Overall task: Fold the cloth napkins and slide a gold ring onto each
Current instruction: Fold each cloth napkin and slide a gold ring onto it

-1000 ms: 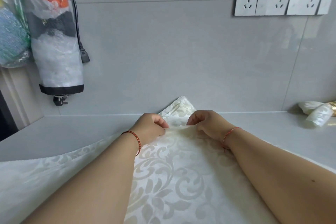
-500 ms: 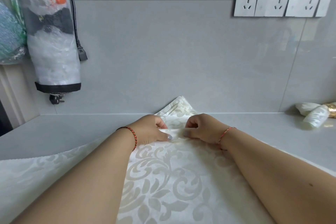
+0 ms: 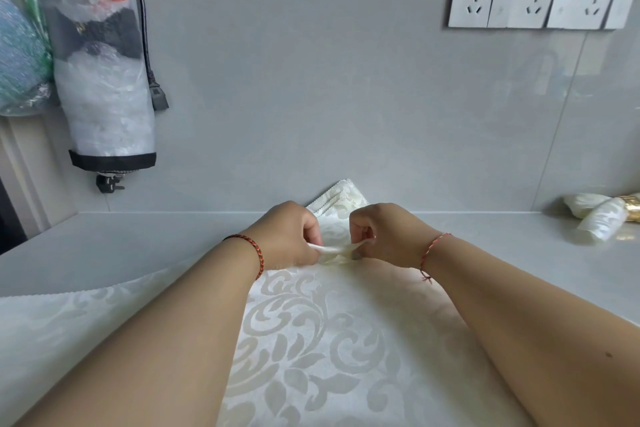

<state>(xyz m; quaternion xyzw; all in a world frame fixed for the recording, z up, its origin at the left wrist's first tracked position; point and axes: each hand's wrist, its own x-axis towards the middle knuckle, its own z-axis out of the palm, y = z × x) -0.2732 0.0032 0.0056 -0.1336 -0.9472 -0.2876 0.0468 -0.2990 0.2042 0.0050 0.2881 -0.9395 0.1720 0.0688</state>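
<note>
A small raised fold of the cream patterned napkin (image 3: 311,340) is pinched between the left hand (image 3: 291,236) and the right hand (image 3: 384,236), both with fingers curled and forearms stretched forward. The napkin is spread over a pale grey desk (image 3: 138,239) against a tiled wall, its far corner beyond the hands. Rolled napkins (image 3: 599,218) lie far right of the hands.

No readable text or labels anywhere
</note>
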